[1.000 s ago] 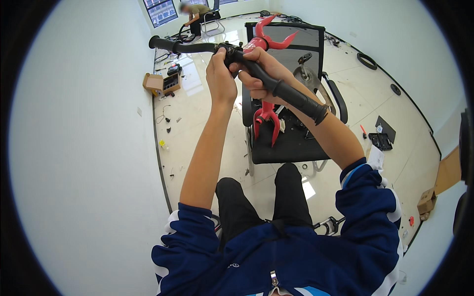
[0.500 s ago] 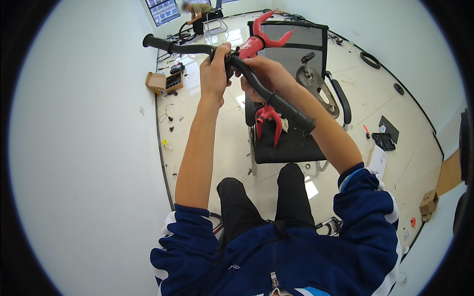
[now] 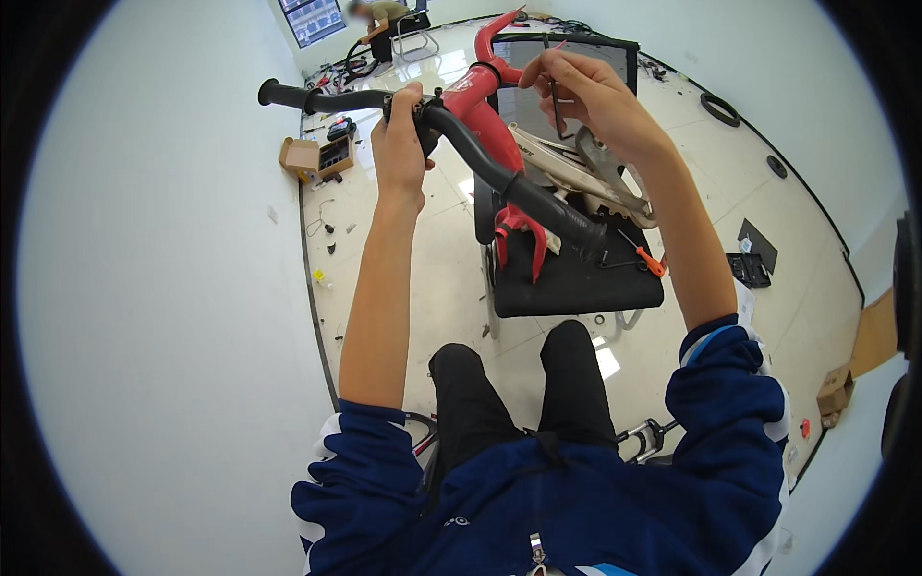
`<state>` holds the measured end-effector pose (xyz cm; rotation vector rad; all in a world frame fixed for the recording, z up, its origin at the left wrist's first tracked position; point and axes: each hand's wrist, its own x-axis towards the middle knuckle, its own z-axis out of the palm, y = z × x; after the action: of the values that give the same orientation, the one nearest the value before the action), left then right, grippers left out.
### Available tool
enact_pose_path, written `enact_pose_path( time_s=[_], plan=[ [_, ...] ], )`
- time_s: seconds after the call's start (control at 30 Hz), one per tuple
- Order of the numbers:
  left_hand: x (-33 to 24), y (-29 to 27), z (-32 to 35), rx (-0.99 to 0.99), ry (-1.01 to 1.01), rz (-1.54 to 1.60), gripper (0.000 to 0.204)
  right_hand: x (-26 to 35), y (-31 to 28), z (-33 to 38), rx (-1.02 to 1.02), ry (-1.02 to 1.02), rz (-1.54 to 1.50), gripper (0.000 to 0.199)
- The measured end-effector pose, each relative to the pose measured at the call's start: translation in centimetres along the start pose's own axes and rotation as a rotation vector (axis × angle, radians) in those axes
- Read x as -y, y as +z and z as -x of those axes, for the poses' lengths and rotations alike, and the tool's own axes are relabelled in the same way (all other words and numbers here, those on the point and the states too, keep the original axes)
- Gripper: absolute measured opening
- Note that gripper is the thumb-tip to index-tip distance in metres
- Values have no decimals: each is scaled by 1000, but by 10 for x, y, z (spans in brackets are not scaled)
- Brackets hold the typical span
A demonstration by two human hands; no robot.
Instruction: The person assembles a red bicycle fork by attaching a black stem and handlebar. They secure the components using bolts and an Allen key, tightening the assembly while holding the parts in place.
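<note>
**Handlebar held up, thin tool pinched above it**

The left hand (image 3: 401,144) is closed around the black handlebar (image 3: 480,158) near its middle, where the bar meets the red stem (image 3: 477,88). The bar is held up in the air, slanting from a far-left grip (image 3: 280,93) to a nearer right grip (image 3: 567,216). The right hand (image 3: 597,101) is nearly closed, its fingertips (image 3: 549,69) pinched on a thin dark tool (image 3: 557,108) that hangs down just right of the stem; the tool's kind cannot be told.

Below the bar a black chair (image 3: 576,278) is seen, its seat carrying a red fork (image 3: 523,240), an orange-handled screwdriver (image 3: 645,257) and a pale frame (image 3: 576,173). On the floor (image 3: 423,288) at the far left a cardboard box (image 3: 300,156) lies; small parts are scattered along the wall. Another person (image 3: 384,19) is seated at the far end.
</note>
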<state>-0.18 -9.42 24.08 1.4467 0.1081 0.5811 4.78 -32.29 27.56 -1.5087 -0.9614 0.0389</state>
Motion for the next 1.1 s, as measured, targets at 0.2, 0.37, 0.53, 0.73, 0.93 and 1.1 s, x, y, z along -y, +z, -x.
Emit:
enact_pose_path(
  time_s=[0.2, 0.37, 0.53, 0.73, 0.93, 1.1],
  plan=[
    [-1, 4, 5, -15, 21, 26, 44, 25, 3, -27, -43, -170, -59, 29],
    [-6, 10, 14, -15, 34, 42, 42, 21, 12, -44, -122, -187, -266, 25],
    [-5, 1, 20, -14, 34, 68, 41, 1, 28, -41, -212, -239, -391, 24],
    [-9, -12, 30, -12, 23, 102, 40, -13, 36, -33, -132, -531, -33, 21],
    [-4, -20, 29, 4, 52, 81, 41, 33, 32, -23, -83, -236, 485, 16],
    [-2, -21, 31, 22, 19, 21, 37, 18, 25, -23, -134, -442, 568, 16]
  ],
)
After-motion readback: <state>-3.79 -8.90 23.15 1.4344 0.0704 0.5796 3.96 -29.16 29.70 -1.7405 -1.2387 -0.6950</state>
